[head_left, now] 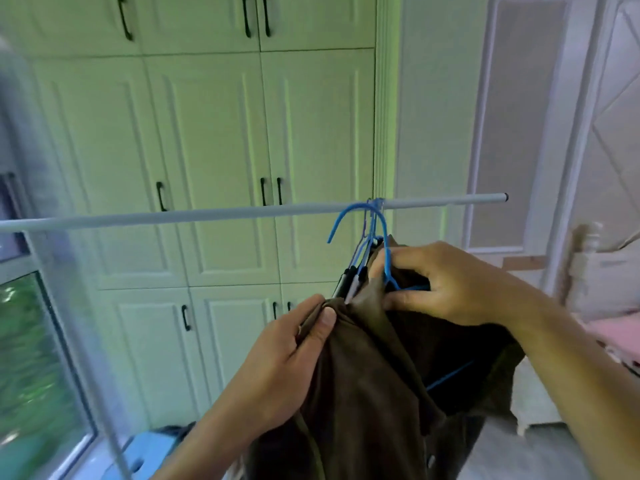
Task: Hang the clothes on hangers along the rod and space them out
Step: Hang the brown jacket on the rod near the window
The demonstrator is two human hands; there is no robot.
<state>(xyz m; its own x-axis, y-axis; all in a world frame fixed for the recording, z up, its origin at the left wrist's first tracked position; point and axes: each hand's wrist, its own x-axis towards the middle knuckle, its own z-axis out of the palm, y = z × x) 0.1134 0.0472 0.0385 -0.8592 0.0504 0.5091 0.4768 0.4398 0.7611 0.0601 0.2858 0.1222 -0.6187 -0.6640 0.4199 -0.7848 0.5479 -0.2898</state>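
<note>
**Brown garment and blue hanger held below the rod**

The left hand (pixel 277 358) pinches a fold of the brown garment (pixel 367 393) between thumb and fingers. The right hand (pixel 446 285) is closed on the blue hanger (pixel 384 244) and the cloth at its neck; the hook rises above those fingers, just short of the white rod (pixel 207 213). Beside them, a bunch of hangers (pixel 358 271) hooks on the rod.

A long white metal rod (pixel 207 214) runs left to right before the tall panelled wardrobe (pixel 207 133). Thin blue wire hangers (pixel 372 220) hang bunched near its right end, the dark brown garment (pixel 363 375) below them.
</note>
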